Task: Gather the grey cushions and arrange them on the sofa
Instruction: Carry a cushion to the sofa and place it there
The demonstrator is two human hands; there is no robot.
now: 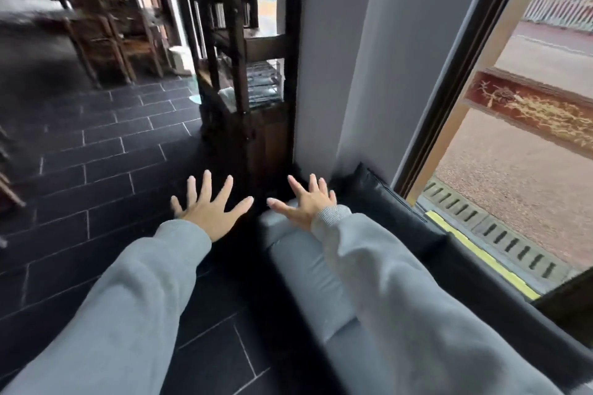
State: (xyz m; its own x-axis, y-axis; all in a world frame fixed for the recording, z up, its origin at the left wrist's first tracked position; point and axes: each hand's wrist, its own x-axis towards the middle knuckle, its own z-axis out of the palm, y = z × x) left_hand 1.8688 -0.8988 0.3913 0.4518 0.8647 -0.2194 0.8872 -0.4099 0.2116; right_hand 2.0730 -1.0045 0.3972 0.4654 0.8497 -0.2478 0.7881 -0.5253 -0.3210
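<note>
Cushions (298, 269), grey and smooth, are lying end to end along the sofa (401, 221), forming a long padded run from the bottom of my view up toward its far end by the wall (337, 58). I am holding both arms out in front of me, in pale grey sleeves (128, 314), and neither hand is gripping anything. My left hand (211, 208) is hovering over the dark tiled floor (106, 151), just off the sofa's front edge, with the fingers spread wide and straight, palm facing down. My right hand (305, 204) is reaching over the far end of the grey cushion, fingers fanned open as well; I cannot tell whether the fingertips are touching the cushion or floating just above it. A black cushion (378, 196) is leaning at the sofa's far back corner, just beside my right hand and against the wall below the window (513, 138). The sofa's black back edge is running along under the window frame. Beyond the sofa's far end a dark wooden shelf unit (250, 74) is standing against the wall, holding books and a clear box. Farther off, toward the top left corner of the floor, wooden chairs (106, 35) are showing, blurred. Outside the glass, reddish ground and a pale fence are showing.
</note>
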